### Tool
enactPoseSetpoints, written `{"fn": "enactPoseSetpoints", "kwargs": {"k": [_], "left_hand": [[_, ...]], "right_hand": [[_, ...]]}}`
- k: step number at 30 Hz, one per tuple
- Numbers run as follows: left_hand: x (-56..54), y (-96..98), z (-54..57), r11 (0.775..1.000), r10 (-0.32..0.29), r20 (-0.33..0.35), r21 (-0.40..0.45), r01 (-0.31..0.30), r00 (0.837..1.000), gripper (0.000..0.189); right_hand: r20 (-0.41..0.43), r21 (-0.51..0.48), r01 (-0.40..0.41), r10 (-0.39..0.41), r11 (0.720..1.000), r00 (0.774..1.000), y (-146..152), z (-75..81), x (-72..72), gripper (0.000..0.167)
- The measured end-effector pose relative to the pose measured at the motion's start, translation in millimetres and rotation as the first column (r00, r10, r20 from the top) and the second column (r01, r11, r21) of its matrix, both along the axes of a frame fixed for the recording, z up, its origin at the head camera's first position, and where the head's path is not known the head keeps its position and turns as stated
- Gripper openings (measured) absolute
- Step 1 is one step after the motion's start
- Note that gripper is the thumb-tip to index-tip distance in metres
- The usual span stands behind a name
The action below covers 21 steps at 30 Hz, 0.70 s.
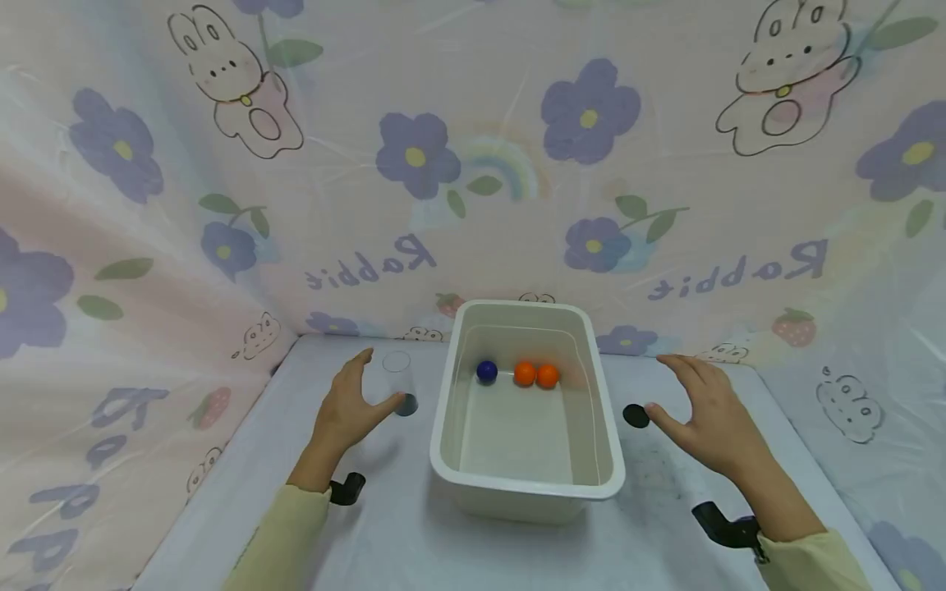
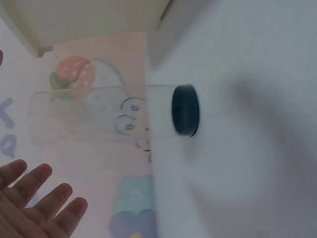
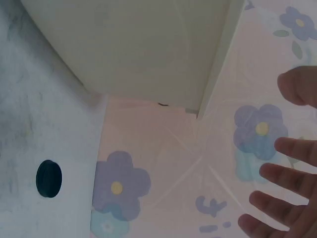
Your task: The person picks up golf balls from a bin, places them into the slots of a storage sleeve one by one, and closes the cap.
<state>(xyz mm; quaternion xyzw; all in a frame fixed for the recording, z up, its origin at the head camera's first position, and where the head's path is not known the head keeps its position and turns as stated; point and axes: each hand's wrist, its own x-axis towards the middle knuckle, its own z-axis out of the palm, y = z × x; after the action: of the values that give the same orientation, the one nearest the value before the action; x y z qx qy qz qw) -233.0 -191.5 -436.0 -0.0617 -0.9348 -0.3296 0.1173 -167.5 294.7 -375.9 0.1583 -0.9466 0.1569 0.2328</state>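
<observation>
My left hand [image 1: 348, 410] hovers with spread fingers just left of a clear upright cylinder [image 1: 399, 374] that has a black base [image 1: 406, 405]. In the left wrist view the cylinder [image 2: 94, 115] and its black end [image 2: 185, 110] stand apart from the fingers. My right hand [image 1: 709, 414] is held out with fingers spread near a black round disc [image 1: 636, 415] on the table, holding nothing. Between the hands stands a white bin [image 1: 528, 484]. A blue ball [image 1: 486, 372] and two orange balls, one left [image 1: 525, 373] and one right [image 1: 548, 376], lie at its far end.
The white tabletop [image 1: 384, 525] ends at a curtain [image 1: 502, 205] printed with rabbits and flowers, which surrounds the back and sides. Black wrist mounts are on the left wrist [image 1: 347, 489] and the right wrist [image 1: 724, 527].
</observation>
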Motion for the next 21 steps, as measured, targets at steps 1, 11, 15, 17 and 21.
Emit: {"fn": "enactPoseSetpoints", "kwargs": {"k": [1, 11, 15, 17, 21], "left_hand": [[-2.9, 0.1, -4.4, 0.999, -0.003, 0.011, 0.039, 0.003, 1.0, 0.096], [-32.5, 10.9, -48.8, 0.925, 0.008, 0.095, 0.378, -0.044, 0.995, 0.083], [-39.3, 15.1, -56.6, 0.905, 0.027, 0.13, 0.419, -0.079, 0.991, 0.081], [-41.1, 16.5, -58.8, 0.897, 0.034, 0.133, 0.432, -0.089, 0.99, 0.08], [-43.3, 17.9, -61.9, 0.894, 0.042, 0.127, 0.438, -0.094, 0.991, 0.073]], "right_hand": [[-0.005, -0.012, -0.005, 0.005, 1.0, 1.0, -1.7, 0.9, -0.4, 0.068], [-0.008, -0.073, -0.038, 0.038, 0.997, 0.999, -11.7, 6.2, -1.5, 0.057], [-0.008, -0.095, -0.055, 0.054, 0.994, 0.998, -14.5, 7.4, -1.5, 0.057], [-0.004, -0.103, -0.06, 0.06, 0.993, 0.998, -16.2, 8.7, -1.4, 0.058], [0.003, -0.112, -0.066, 0.066, 0.992, 0.998, -18.9, 12.0, -1.6, 0.058]]}}
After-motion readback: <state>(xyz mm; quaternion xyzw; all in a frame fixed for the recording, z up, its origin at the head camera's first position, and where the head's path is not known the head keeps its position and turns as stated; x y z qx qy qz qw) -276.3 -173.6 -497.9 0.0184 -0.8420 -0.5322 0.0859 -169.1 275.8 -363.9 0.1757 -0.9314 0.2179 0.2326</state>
